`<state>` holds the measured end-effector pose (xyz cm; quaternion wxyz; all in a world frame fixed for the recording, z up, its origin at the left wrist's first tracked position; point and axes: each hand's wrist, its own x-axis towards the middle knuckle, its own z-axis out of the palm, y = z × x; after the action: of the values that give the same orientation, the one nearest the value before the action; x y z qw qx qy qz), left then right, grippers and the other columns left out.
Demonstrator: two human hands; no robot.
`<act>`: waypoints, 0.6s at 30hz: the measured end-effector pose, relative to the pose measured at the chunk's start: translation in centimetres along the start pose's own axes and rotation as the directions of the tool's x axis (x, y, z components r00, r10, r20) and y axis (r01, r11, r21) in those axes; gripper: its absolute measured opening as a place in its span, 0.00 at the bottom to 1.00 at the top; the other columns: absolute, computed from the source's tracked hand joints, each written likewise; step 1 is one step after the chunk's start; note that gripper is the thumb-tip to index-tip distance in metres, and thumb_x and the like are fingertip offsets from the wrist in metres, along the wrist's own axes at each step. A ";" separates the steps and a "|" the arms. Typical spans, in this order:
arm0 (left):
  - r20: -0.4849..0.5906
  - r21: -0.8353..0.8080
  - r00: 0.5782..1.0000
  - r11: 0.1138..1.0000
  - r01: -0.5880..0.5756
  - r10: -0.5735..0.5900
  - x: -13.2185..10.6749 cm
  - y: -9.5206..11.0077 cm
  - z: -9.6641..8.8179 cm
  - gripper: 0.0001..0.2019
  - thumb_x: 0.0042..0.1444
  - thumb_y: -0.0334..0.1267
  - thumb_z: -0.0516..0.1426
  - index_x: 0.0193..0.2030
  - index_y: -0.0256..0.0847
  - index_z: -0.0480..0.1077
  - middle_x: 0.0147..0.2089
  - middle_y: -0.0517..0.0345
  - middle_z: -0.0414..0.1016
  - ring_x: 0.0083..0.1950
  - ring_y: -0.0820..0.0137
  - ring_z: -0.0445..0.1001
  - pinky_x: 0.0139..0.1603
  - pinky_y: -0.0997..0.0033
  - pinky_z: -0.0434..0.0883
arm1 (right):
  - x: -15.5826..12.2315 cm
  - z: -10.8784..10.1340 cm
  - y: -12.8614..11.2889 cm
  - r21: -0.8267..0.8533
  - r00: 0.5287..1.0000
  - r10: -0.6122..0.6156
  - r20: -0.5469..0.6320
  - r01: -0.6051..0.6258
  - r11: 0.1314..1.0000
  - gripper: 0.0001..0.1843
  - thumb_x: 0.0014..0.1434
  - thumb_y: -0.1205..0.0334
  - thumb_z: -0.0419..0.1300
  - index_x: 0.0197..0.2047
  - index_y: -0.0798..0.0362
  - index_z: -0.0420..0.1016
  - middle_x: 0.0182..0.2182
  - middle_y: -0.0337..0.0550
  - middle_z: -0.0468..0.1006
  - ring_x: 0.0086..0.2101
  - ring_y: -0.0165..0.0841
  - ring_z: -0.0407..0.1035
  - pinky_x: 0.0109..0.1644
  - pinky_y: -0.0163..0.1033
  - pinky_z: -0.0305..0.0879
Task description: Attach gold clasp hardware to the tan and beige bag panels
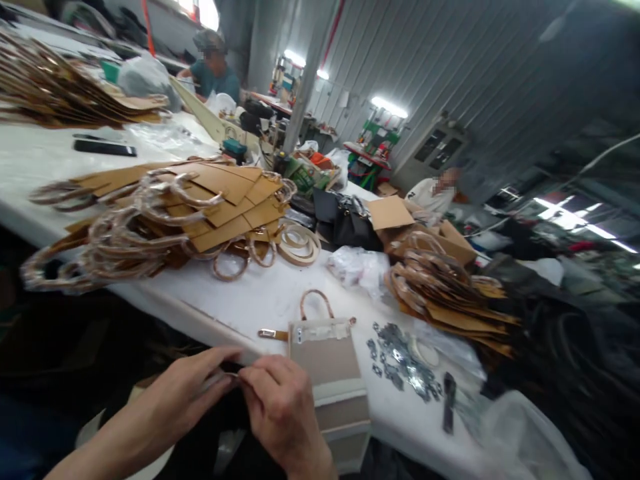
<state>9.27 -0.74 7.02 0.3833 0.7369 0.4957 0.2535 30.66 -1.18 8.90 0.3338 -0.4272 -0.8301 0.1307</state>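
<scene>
a long white table (210,313) stretches away from the person through a workshop with ribbed metal walls (400,87). two other people sit farther off, one in a teal shirt (215,83) beyond the far end of the table and one in a white top (430,197) past its right side. big heaps of brown flaps with looped handles lie on the table: a near heap (220,200) in the middle, a right heap (450,313), and a far heap (60,93) at the left. a cardboard box (425,233) sits just behind the right heap, beside a black bag (350,223), and a crumpled plastic bag (357,270) lies in front of them. at the table's near edge lies a small beige bag (325,363) with a brown loop handle (316,303), a metal-tipped tab (273,335) poking out to its left. to its right is a scatter of small metal pieces (403,360). the left hand (175,400) and the right hand (283,413) are both closed in tight pinches, gripping a thin pale strip (225,380) between them, just left of the beige bag. the strip is too small to make out clearly.
</scene>
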 end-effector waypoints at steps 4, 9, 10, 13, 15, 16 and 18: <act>0.198 0.022 0.978 0.997 -0.079 0.073 0.5 0.2 -0.3 0.14 0.71 0.44 0.53 0.43 0.49 0.80 0.39 0.61 0.83 0.39 0.69 0.81 0.42 0.78 0.72 | -1.1 -0.6 0.2 0.002 0.993 0.083 0.085 -0.083 0.997 0.04 0.70 0.62 0.61 0.42 0.48 0.78 0.34 0.40 0.80 0.36 0.36 0.74 0.40 0.40 0.66; 0.235 0.111 0.967 0.986 -0.126 0.097 0.1 1.5 -0.8 0.13 0.72 0.43 0.52 0.42 0.47 0.78 0.36 0.61 0.79 0.37 0.71 0.79 0.38 0.78 0.68 | -1.8 -1.0 0.0 0.009 0.974 0.126 0.189 -0.130 0.991 0.02 0.67 0.64 0.64 0.40 0.48 0.78 0.34 0.39 0.80 0.35 0.36 0.75 0.38 0.38 0.66; 0.235 0.135 0.966 0.981 -0.142 0.107 0.1 1.5 -0.9 0.13 0.72 0.43 0.52 0.41 0.47 0.78 0.36 0.61 0.78 0.37 0.71 0.78 0.37 0.78 0.66 | -1.8 -1.0 0.0 0.022 0.971 0.135 0.196 -0.142 0.990 0.02 0.67 0.64 0.65 0.40 0.48 0.78 0.34 0.39 0.80 0.35 0.36 0.75 0.38 0.38 0.66; 0.229 0.215 0.959 0.952 -0.219 0.169 0.1 1.8 -1.3 0.14 0.72 0.41 0.52 0.38 0.44 0.76 0.34 0.61 0.75 0.34 0.73 0.75 0.34 0.76 0.63 | -1.7 -0.9 0.0 0.098 0.963 0.165 0.212 -0.189 0.977 0.01 0.67 0.63 0.65 0.43 0.47 0.78 0.35 0.38 0.80 0.35 0.35 0.75 0.38 0.37 0.67; 0.229 0.266 0.952 0.928 -0.262 0.203 0.1 2.2 -1.7 0.14 0.72 0.39 0.52 0.36 0.42 0.74 0.33 0.60 0.74 0.33 0.73 0.73 0.33 0.75 0.61 | -1.7 -0.8 0.0 0.175 0.958 0.187 0.217 -0.227 0.958 0.08 0.67 0.62 0.65 0.50 0.47 0.77 0.36 0.38 0.81 0.36 0.35 0.76 0.40 0.37 0.69; 0.232 0.284 0.950 0.919 -0.273 0.211 0.1 2.4 -1.8 0.14 0.71 0.38 0.52 0.35 0.42 0.74 0.33 0.60 0.73 0.33 0.73 0.73 0.33 0.74 0.61 | -1.7 -0.8 0.1 0.207 0.956 0.192 0.222 -0.239 0.949 0.11 0.68 0.62 0.64 0.53 0.48 0.76 0.38 0.39 0.81 0.37 0.35 0.76 0.41 0.37 0.70; 0.238 0.300 0.947 0.910 -0.285 0.218 0.1 2.9 -2.1 0.13 0.70 0.37 0.53 0.35 0.41 0.74 0.33 0.59 0.74 0.33 0.72 0.73 0.33 0.73 0.61 | -1.7 -0.7 0.2 0.244 0.954 0.181 0.240 -0.240 0.940 0.09 0.69 0.63 0.62 0.52 0.48 0.76 0.38 0.39 0.81 0.37 0.35 0.76 0.43 0.37 0.71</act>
<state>9.25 -0.59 10.58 0.2659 0.8702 0.3909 0.1390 31.95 -2.49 8.56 0.2815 -0.4479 -0.7848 0.3229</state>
